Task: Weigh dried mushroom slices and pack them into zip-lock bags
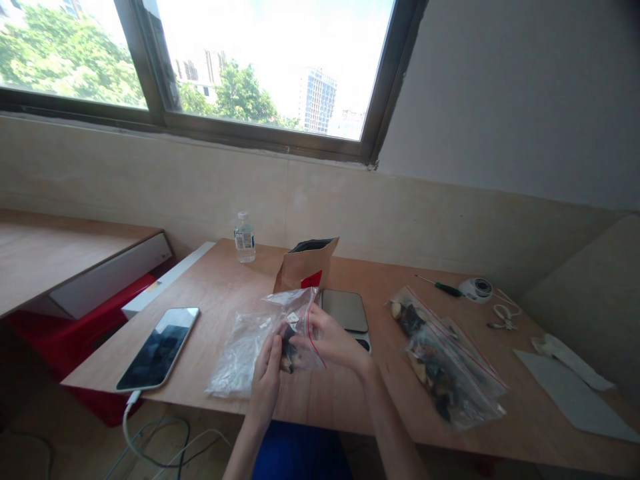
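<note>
In the head view, the left hand (267, 370) and the right hand (334, 337) meet at a small clear plastic zip bag with a red strip (306, 359), raised above the near part of the light-brown wooden table (325, 403). The left fingers pinch the bag's left side, thumb uppermost, around a dark lump of its contents. The right fingers are bent at the red-edged side and grip the plastic there; whether any of their tips reach inside cannot be told through the glossy film.

Just left of the hands, a crumpled, clear plastic sheet-like bag (235, 363) lies flat on the table. Behind them stands an open brown paper pouch with a red patch (300, 268), and beside it, partly hidden by the right hand, sits a flat scale with a greyish-beige plate (345, 311). To the right lie clear zip bags filled with dark and tan pieces (433, 370), overlapping one another.

Farther right are a screwdriver with a green and black handle (449, 289), a white dome-shaped camera (475, 290) and a white sheet (565, 393). On the left, a large dark-screened phone (159, 348) is plugged into a white cable (126, 423). A clear capped bottle (245, 241) stands near the wall.
</note>
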Available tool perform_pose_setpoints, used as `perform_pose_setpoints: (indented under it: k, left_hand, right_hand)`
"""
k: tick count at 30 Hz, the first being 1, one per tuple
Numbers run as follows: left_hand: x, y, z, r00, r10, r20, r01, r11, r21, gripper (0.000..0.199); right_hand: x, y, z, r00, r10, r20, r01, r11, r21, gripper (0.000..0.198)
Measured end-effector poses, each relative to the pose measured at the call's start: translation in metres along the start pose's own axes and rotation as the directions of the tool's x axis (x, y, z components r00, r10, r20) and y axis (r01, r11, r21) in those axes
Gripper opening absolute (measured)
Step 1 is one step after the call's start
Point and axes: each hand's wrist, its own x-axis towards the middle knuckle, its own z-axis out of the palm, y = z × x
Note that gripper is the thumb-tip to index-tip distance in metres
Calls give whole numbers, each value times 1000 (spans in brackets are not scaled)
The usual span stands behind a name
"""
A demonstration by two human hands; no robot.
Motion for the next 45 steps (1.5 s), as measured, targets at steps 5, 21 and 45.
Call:
perform_pose_setpoints:
  k: [5,21,45]
  left_hand:
    - [-4,12,1,979,-38,199,96,951,-293,45]
    - [1,16,-2,991,-113,68,129,947,-295,49]
    - [8,18,-9,996,-83,-14,73,940,-333,53]
  right_hand:
    - [-1,6,-2,987,76,-139,-54,986,155,24]
    - [-10,20,-27,944,225,-241,-128,924,362,23]
    - [76,20,-57,795,-353,-493,86,871,-484,27]
